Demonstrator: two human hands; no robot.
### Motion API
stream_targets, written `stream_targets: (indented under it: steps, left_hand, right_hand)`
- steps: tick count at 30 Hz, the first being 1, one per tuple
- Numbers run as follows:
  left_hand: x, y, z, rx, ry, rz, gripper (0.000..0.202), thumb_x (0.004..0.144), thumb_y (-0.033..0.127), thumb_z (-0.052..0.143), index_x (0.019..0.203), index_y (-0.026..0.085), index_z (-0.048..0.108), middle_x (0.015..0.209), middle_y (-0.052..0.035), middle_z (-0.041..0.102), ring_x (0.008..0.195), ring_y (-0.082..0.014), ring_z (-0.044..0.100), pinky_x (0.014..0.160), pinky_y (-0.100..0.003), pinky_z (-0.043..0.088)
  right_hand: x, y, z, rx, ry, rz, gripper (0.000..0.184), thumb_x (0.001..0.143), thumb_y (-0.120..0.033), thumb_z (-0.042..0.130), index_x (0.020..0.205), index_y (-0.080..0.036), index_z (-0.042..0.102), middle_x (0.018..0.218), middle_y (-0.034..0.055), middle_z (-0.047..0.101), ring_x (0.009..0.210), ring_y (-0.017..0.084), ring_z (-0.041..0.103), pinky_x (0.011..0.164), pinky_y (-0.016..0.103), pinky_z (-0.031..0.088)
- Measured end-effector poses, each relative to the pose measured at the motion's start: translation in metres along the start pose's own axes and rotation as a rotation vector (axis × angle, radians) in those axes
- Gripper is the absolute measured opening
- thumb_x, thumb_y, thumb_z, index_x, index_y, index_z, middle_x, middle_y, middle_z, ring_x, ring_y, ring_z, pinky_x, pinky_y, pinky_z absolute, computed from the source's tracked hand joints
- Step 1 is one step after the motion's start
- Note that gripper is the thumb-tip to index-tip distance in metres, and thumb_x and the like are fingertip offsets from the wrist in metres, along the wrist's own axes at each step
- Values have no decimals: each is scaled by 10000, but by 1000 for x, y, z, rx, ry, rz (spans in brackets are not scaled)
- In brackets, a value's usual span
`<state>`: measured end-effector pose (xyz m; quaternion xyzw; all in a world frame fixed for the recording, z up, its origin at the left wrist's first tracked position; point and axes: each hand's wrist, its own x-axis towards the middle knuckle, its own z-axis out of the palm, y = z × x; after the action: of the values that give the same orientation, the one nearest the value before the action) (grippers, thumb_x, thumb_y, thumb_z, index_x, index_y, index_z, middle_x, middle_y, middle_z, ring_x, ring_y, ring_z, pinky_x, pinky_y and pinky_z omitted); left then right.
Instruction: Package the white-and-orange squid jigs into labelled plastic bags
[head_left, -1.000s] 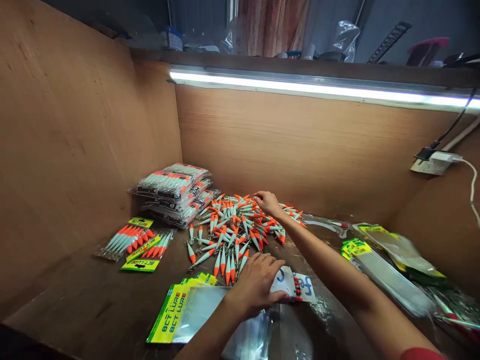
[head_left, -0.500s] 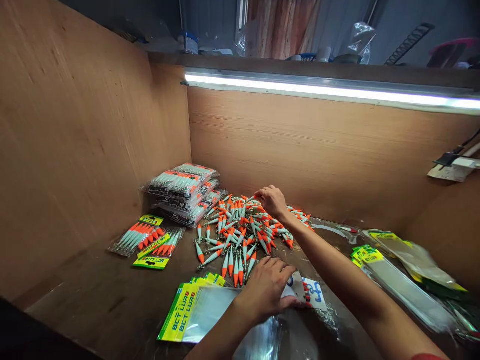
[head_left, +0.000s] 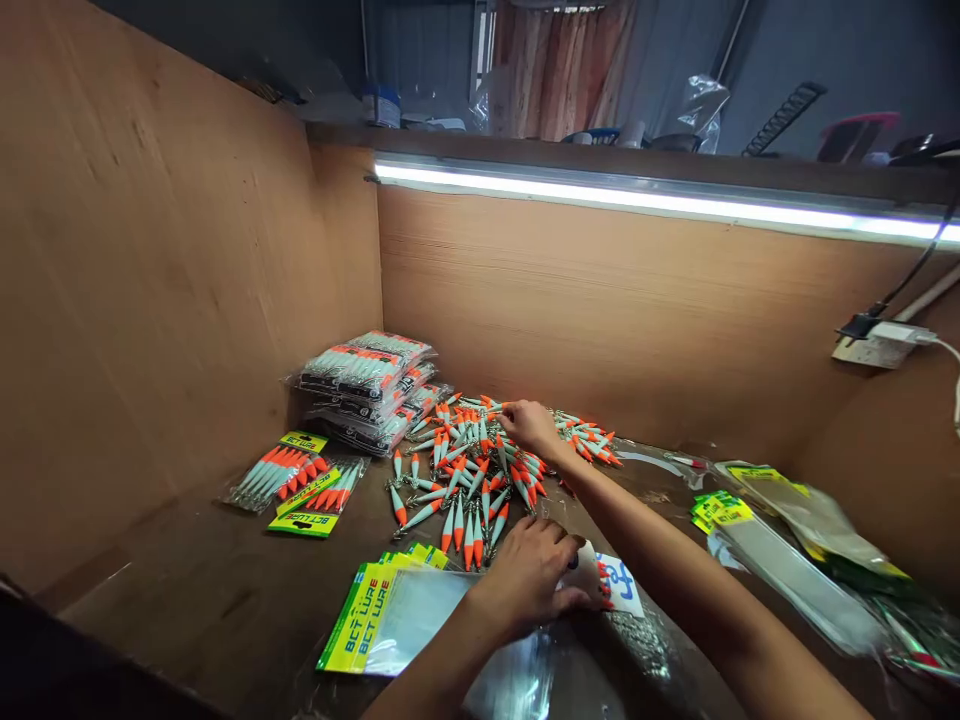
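A loose pile of orange-and-white fishing lures [head_left: 457, 480] with small metal hooks lies mid-table. At its far side is my right hand [head_left: 531, 428], fingers curled in a pinch among the lures; the fingertips partly hide the lure they hold. Nearer to me, my left hand [head_left: 529, 575] closes around a curled white card [head_left: 585, 577], with orange tips showing beside the thumb. A white paper with blue writing [head_left: 624, 585] lies just right of it. Under and left of that hand, clear bags with yellow-green BCT LURE headers [head_left: 367, 620] are fanned out.
Packed lures in clear plastic [head_left: 367, 390] are stacked at back left. In front of them lie filled BCT LURE packets [head_left: 304, 490]. More clear bags [head_left: 802, 570] lie at right. Wooden walls enclose the table; a tube light [head_left: 600, 195] and a power socket [head_left: 874, 345] are fixed there.
My right hand has come down slightly onto the pile and closer to me. My left hand stays around the white card. The camera view has shifted a little.
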<state>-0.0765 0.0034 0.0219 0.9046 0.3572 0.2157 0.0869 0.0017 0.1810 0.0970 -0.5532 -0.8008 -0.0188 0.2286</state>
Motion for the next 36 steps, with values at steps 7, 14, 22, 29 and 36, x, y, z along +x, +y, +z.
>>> stream_targets:
  steps: [7, 14, 22, 29, 36]
  left_hand:
    - [-3, -2, -3, 53, -37, -20, 538, 815, 376, 714, 1296, 235, 520, 1254, -84, 620, 1150, -289, 556, 1046, -422, 410]
    - [-3, -4, -1, 56, -31, -12, 510, 834, 422, 699, 1276, 228, 532, 1233, -91, 622, 1150, -291, 553, 1058, -438, 400]
    - [-5, -6, 1, 0, 30, -57, 695, 763, 568, 761, 1328, 247, 513, 1318, -106, 569, 1234, -316, 515, 1069, -449, 407]
    - [-3, -16, 15, -17, -82, -54, 845, 739, 470, 799, 1457, 252, 412, 1474, -138, 465, 1366, -353, 419, 1143, -502, 320]
    - [5, -16, 6, -182, -112, -65, 787, 794, 317, 769, 1482, 341, 387, 1498, -68, 443, 1268, -278, 537, 1062, -397, 435]
  right_hand:
    - [13, -30, 34, 61, -119, 213, 236, 802, -384, 669, 806, -166, 757, 917, 165, 769, 896, 289, 702, 733, 314, 460]
    - [20, -29, 29, 408, -66, 306, 282, 831, -394, 595, 769, -144, 709, 865, 137, 752, 859, 251, 688, 698, 281, 465]
    - [-33, 26, -22, 1046, -75, 193, 519, 815, -716, 564, 955, -216, 558, 867, 58, 724, 608, 160, 674, 481, 220, 463]
    - [-155, 113, -61, 1189, -114, 322, 455, 788, -552, 739, 1058, -210, 609, 838, 20, 681, 634, 122, 624, 565, 226, 498]
    - [-245, 167, -65, 739, -92, 330, 302, 833, -472, 687, 941, -197, 753, 824, 39, 717, 746, 203, 635, 662, 302, 481]
